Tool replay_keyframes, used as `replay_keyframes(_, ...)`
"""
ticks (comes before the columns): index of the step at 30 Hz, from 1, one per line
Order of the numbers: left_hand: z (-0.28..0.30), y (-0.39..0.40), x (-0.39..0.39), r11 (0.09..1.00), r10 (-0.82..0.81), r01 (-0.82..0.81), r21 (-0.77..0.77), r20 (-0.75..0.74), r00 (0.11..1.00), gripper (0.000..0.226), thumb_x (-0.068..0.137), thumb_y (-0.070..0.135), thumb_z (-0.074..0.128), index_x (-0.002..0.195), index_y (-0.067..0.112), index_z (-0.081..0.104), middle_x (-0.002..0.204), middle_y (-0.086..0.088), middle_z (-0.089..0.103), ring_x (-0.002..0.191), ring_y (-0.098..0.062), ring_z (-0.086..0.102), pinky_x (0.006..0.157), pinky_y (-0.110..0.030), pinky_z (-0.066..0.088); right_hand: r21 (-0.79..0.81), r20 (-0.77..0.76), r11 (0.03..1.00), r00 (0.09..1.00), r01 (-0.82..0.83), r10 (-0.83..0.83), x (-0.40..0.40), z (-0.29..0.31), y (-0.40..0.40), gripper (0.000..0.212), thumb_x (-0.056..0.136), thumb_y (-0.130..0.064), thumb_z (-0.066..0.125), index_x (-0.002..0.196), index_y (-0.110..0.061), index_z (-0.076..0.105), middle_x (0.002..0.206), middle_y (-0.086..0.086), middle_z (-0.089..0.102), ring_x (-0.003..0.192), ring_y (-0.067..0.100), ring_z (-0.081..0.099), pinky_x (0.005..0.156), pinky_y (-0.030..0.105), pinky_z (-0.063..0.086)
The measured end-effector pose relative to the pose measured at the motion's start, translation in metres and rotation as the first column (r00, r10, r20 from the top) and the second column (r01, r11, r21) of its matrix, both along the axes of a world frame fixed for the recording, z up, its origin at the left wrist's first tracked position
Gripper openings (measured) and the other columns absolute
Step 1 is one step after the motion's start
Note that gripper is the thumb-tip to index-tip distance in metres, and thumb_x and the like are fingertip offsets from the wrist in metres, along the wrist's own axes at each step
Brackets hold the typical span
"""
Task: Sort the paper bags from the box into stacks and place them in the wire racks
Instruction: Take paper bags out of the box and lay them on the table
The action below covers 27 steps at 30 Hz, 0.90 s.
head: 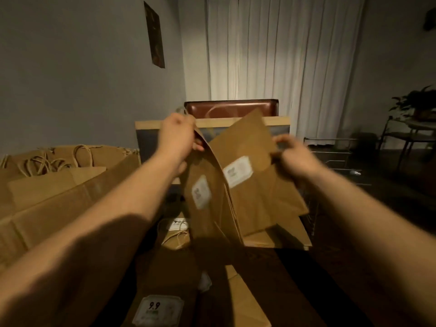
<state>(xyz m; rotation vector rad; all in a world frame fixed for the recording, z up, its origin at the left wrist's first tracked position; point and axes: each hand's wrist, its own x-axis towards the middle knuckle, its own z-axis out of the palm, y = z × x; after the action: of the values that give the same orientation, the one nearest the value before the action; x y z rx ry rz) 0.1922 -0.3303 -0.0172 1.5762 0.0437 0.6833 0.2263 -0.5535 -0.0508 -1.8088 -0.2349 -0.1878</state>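
Observation:
Both hands hold brown paper bags up in front of me. My left hand (177, 135) grips the top edge of one bag with a white label (205, 208). My right hand (295, 153) pinches the right edge of a second labelled bag (254, 185) that tilts across the first. A cardboard box (47, 204) full of bags with twine handles stands at the left. The wire racks (335, 159) sit low at the right, dim and partly hidden by the bags.
More flat bags lie below, one with a "9.9" label (157, 310) and one with twine handles (175, 234). A brown chair back (231, 108) stands behind a framed board (146, 138). A small table with a plant (417, 107) is at far right.

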Motion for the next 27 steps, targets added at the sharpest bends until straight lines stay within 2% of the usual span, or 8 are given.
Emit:
replay_keyframes(4, -0.044, -0.041, 0.018, 0.989, -0.101, 0.091, -0.119, -0.081, 0.992, 0.022, 0.102, 0.026, 0.042, 0.100, 0.007, 0.053, 0.085, -0.017, 0.064, 0.072, -0.021, 0.067, 0.067, -0.032, 0.060, 0.171, -0.072, 0.962, 0.972, -0.210, 0.225, -0.019, -0.041, 0.032, 0.020, 0.102, -0.025, 0.047, 0.108, -0.019, 0.066, 0.096, 0.009, 0.073, 0.086, 0.023, 0.070, 0.088, 0.043, 0.057)
replay_keyframes(7, -0.061, -0.062, 0.025, 0.980, -0.129, 0.116, -0.160, -0.075, 0.989, 0.026, 0.103, 0.027, 0.040, 0.104, 0.006, 0.055, 0.090, -0.016, 0.066, 0.078, -0.020, 0.069, 0.076, -0.035, 0.060, 0.190, -0.123, 0.934, 0.937, -0.302, 0.327, -0.026, -0.054, 0.029, 0.031, 0.100, -0.041, 0.052, 0.118, -0.019, 0.066, 0.109, 0.010, 0.073, 0.102, 0.025, 0.070, 0.093, 0.042, 0.055)
replay_keyframes(11, -0.069, -0.077, 0.023, 0.936, -0.328, 0.308, -0.170, -0.112, 0.938, 0.023, 0.102, 0.028, 0.043, 0.104, 0.010, 0.057, 0.102, -0.014, 0.069, 0.098, -0.022, 0.068, 0.093, -0.034, 0.054, 0.014, -0.126, 0.994, 0.986, -0.104, 0.105, -0.012, -0.056, 0.015, 0.033, 0.092, 0.002, 0.060, 0.120, -0.014, 0.060, 0.102, 0.015, 0.072, 0.083, 0.032, 0.072, 0.084, 0.050, 0.059)
replay_keyframes(16, -0.091, -0.013, 0.020, 0.968, -0.078, 0.128, 0.215, -0.226, 0.971, 0.010, 0.089, 0.020, 0.063, 0.099, 0.022, 0.064, 0.100, -0.002, 0.069, 0.093, -0.017, 0.064, 0.088, -0.036, 0.052, -0.153, -0.051, 0.979, 0.989, 0.132, -0.141, 0.025, -0.027, -0.013, 0.028, 0.096, -0.004, 0.058, 0.123, -0.011, 0.056, 0.107, 0.007, 0.065, 0.093, 0.025, 0.066, 0.083, 0.040, 0.055)
replay_keyframes(19, -0.118, 0.049, -0.004, 0.835, 0.064, 0.224, 0.503, -0.492, 0.868, 0.015, 0.089, 0.021, 0.062, 0.100, 0.030, 0.062, 0.105, 0.004, 0.064, 0.095, -0.010, 0.060, 0.084, -0.030, 0.049, -0.402, -0.040, 0.892, 0.969, 0.206, -0.242, 0.058, -0.029, -0.021, 0.027, 0.095, -0.009, 0.058, 0.122, -0.012, 0.055, 0.114, 0.009, 0.062, 0.104, 0.031, 0.063, 0.093, 0.047, 0.053)
replay_keyframes(21, -0.135, 0.084, -0.033, 0.736, 0.141, 0.365, 0.570, -0.657, 0.741, 0.020, 0.088, 0.027, 0.065, 0.106, 0.031, 0.058, 0.108, 0.004, 0.062, 0.094, -0.009, 0.059, 0.076, -0.023, 0.047, -0.629, 0.011, 0.740, 0.955, 0.238, -0.298, 0.077, -0.045, -0.023, 0.015, 0.094, -0.015, 0.060, 0.108, -0.010, 0.057, 0.111, 0.014, 0.063, 0.099, 0.032, 0.062, 0.089, 0.046, 0.052)
replay_keyframes(24, -0.165, 0.124, -0.082, 0.557, 0.227, 0.526, 0.643, -0.727, 0.649, 0.082, 0.068, 0.074, 0.064, 0.134, 0.028, 0.047, 0.130, 0.003, 0.056, 0.111, -0.011, 0.057, 0.090, -0.027, 0.051, -0.847, 0.009, 0.501, 0.948, 0.176, -0.318, 0.089, -0.070, -0.015, 0.034, 0.085, -0.029, 0.071, 0.110, -0.013, 0.055, 0.113, 0.014, 0.056, 0.097, 0.031, 0.058, 0.085, 0.046, 0.053)
replay_keyframes(27, -0.200, 0.129, -0.117, 0.390, 0.404, 0.633, 0.669, -0.742, 0.535, 0.147, 0.031, 0.105, 0.032, 0.154, 0.030, 0.004, 0.158, -0.009, 0.017, 0.141, -0.031, 0.028, 0.112, -0.045, 0.034, -0.895, 0.201, 0.365, 0.963, 0.256, -0.182, 0.063, -0.077, 0.019, 0.040, 0.084, -0.023, 0.071, 0.119, -0.012, 0.054, 0.127, 0.016, 0.048, 0.112, 0.035, 0.053, 0.091, 0.046, 0.051)
